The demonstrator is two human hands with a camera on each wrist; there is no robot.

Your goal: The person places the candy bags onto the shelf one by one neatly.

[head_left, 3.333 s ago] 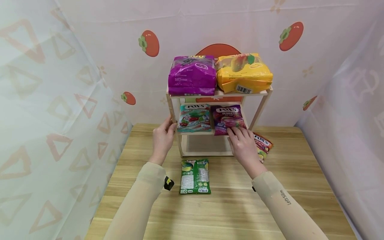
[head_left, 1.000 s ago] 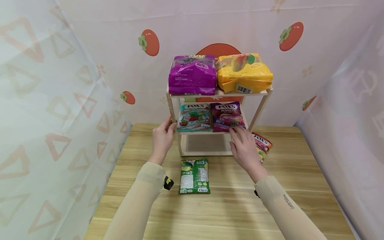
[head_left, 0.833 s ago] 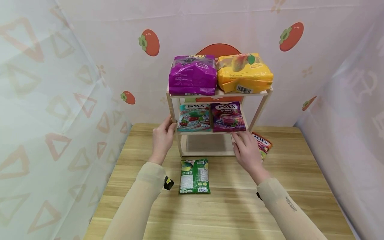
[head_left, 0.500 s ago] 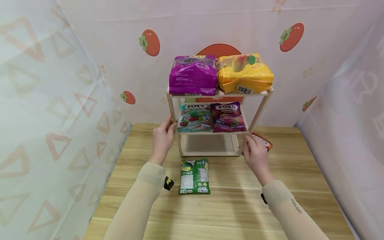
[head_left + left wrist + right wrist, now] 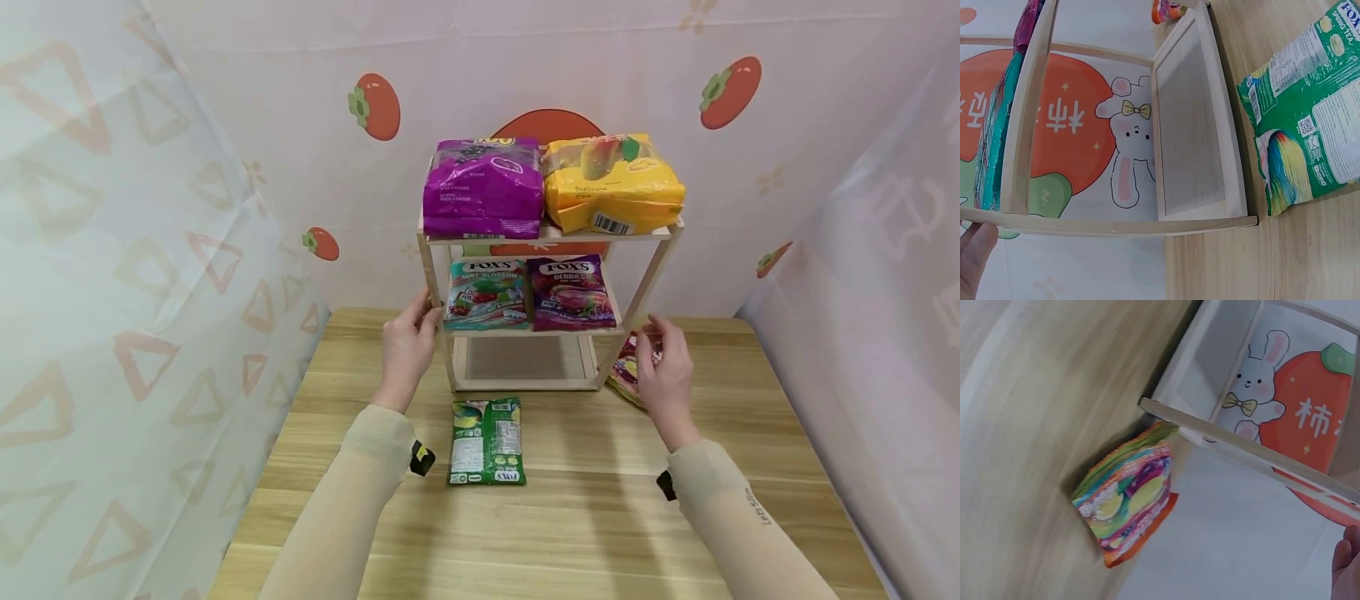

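My left hand (image 5: 408, 350) grips the left front post of a small wooden shelf rack (image 5: 525, 384); in the left wrist view only part of the hand (image 5: 974, 259) shows at the post. My right hand (image 5: 666, 371) is off the rack's right side, fingers loosely bent and holding nothing, over an orange Fox's candy bag (image 5: 626, 375) that it partly covers. That bag (image 5: 1132, 497) lies on the table against the rack's foot in the right wrist view. On the middle shelf sit a teal Mint Blossom bag (image 5: 487, 296) and a purple Berries bag (image 5: 572, 293), side by side.
Up on the top shelf are a purple bag (image 5: 482, 192) and a yellow mango bag (image 5: 611, 183). A green Fox's bag (image 5: 486, 442) lies back side up on the wooden table (image 5: 555, 533), in front of the rack. Printed cloth walls (image 5: 525, 50) enclose the back and sides.
The Berries bag has slid back onto the middle shelf, flush with the Mint Blossom bag. My right hand has left it and moved right, past the post, to above the orange bag. My left hand stays put.
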